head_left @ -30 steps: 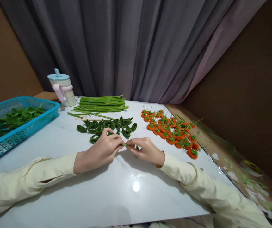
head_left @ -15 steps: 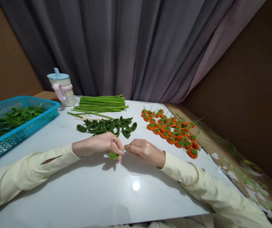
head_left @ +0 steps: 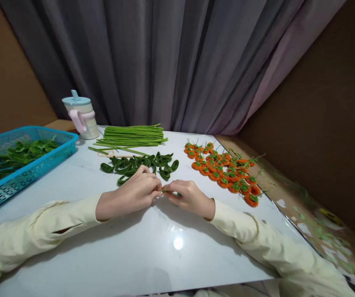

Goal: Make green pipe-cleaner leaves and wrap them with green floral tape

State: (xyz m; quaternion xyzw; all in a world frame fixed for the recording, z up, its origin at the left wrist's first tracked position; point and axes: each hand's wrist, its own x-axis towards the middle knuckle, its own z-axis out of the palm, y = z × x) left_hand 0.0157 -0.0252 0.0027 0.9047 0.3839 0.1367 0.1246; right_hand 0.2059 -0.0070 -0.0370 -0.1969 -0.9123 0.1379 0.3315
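My left hand [head_left: 137,192] and my right hand [head_left: 192,199] meet fingertip to fingertip above the white table. Between them runs a thin stem [head_left: 162,190], pinched by the left fingers. A small green fuzzy leaf [head_left: 178,194], mostly hidden, shows between my right fingers. Just behind the left hand lies a loose pile of dark green pipe-cleaner leaves [head_left: 128,165]. Orange fuzzy flower heads [head_left: 214,175] with green centres and thin wire stems are spread to the right of my right hand.
A bundle of green pipe-cleaner stems [head_left: 132,135] lies at the back, with a thin stick near it. At left stand a blue basket [head_left: 35,173] of green leaves and a lidded cup [head_left: 86,119]. Scraps [head_left: 326,235] litter a brown surface past the table's right edge.
The green leaf showed at my left fingertips before; now green shows between my right fingers. My left hand has turned over and its fingers have curled in towards the right hand.
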